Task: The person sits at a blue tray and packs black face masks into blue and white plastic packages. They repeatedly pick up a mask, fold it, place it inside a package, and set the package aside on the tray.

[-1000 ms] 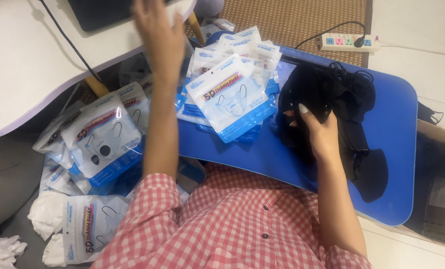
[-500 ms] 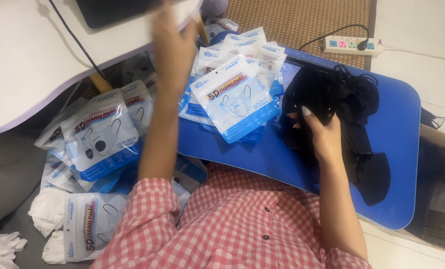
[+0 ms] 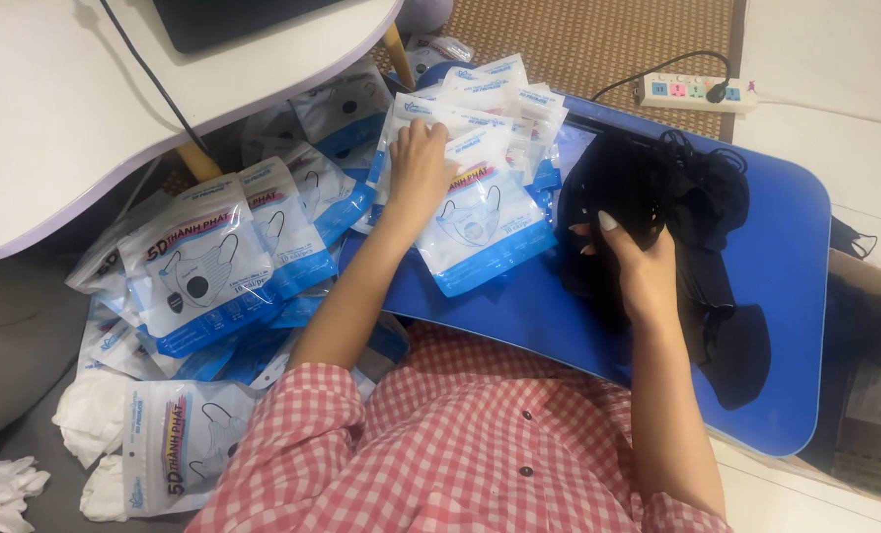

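1. Blue lap table (image 3: 776, 296) sat across my knees, with a white desk (image 3: 55, 109) at the upper left and a woven mat (image 3: 578, 49) beyond; the desk's far side and the dark device on it were cut off by the frame.
2. How many black masks (image 3: 657, 197) made up the bundle I could not count; they ran together into one dark heap with tangled ear loops.
3. Packets in the stack of mask packets (image 3: 480, 188) on the table overlapped too much for an exact count; about eight edges showed.
4. More packets on the floor (image 3: 203, 266) lay partly under the desk and my sleeve, at least six of them.
5. My left hand (image 3: 419, 163) reached forward, palm down, fingers pressed flat and slightly spread on the top packet.
6. My right hand (image 3: 638, 262) curled round the black bundle, thumb on top, gripping it; the other fingertips were hidden underneath.
7. One power strip (image 3: 695, 93) lay on the mat.
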